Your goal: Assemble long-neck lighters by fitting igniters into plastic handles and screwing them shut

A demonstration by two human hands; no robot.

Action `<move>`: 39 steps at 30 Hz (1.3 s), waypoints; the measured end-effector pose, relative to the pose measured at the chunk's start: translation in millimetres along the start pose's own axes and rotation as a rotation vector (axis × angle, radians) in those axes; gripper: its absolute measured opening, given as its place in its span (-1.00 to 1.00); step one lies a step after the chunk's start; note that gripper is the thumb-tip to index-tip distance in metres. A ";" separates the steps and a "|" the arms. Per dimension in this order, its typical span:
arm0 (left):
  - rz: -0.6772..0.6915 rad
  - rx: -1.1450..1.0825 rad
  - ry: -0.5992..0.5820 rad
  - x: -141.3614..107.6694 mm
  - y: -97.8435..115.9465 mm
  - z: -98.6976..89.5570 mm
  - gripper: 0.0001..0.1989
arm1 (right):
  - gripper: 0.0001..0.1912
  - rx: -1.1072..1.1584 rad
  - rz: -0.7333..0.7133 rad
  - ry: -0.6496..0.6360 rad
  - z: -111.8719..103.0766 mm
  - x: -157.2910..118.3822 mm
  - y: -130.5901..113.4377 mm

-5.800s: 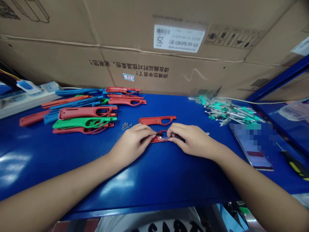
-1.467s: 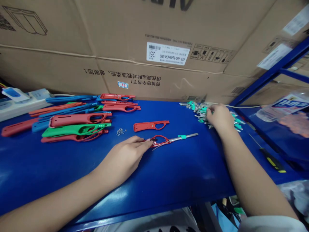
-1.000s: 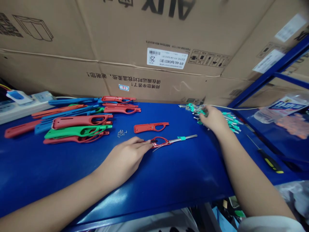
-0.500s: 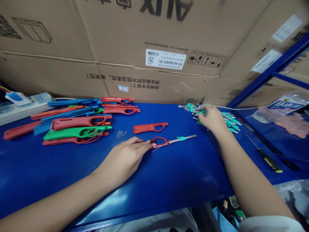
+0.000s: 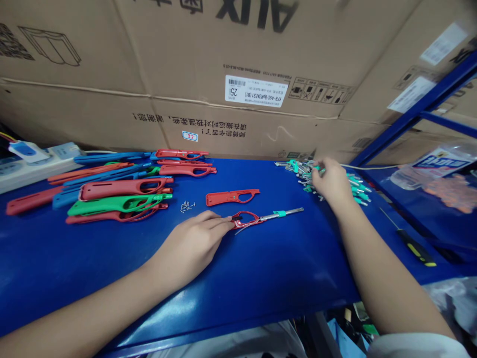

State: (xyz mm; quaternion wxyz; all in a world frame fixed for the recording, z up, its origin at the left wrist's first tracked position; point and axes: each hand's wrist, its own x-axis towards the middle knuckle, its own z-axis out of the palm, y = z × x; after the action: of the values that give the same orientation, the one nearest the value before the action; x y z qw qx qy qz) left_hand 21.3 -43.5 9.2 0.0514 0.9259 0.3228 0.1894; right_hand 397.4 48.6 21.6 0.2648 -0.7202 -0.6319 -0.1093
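My left hand (image 5: 197,243) is closed around the handle end of a red lighter (image 5: 253,216). The lighter lies open, showing white wires, and a metal tube with a turquoise band points right from it. Just beyond it rests a separate red handle half (image 5: 231,197). Over the pile of metal lighter parts with turquoise pieces (image 5: 359,189), my right hand (image 5: 333,181) has its thumb and fingers drawn together; what is pinched there is mostly hidden. A small heap of screws (image 5: 187,206) lies left of the red half.
Red, green and blue lighter handles (image 5: 119,201) are stacked at the left, near a white power strip (image 5: 61,156). A screwdriver (image 5: 415,246) lies at the right by a plastic jar (image 5: 432,166). A large cardboard box (image 5: 179,64) walls the back of the blue table (image 5: 268,278).
My right hand has shifted slightly right and away from me over the pile of metal parts. My left hand and the lighter have stayed in place.
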 end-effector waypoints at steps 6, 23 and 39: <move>0.006 0.009 -0.002 0.6 -0.4 -0.1 -0.69 | -0.75 0.140 0.120 -0.004 -3.5 1.6 -7.7; -0.012 0.006 0.005 0.5 0.8 -0.2 -0.66 | -0.56 0.261 -0.172 -0.528 -9.2 -27.6 -62.3; -0.032 -0.034 0.001 -0.7 0.7 2.0 -0.66 | -0.82 0.235 -0.543 -0.517 3.9 -38.6 -64.6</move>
State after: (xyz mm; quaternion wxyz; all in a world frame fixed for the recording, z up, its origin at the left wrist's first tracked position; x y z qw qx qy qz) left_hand 21.9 -44.4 7.3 0.0702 0.9195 0.3342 0.1945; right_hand 327.3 21.7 15.0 0.1390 -0.4955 -0.8534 0.0826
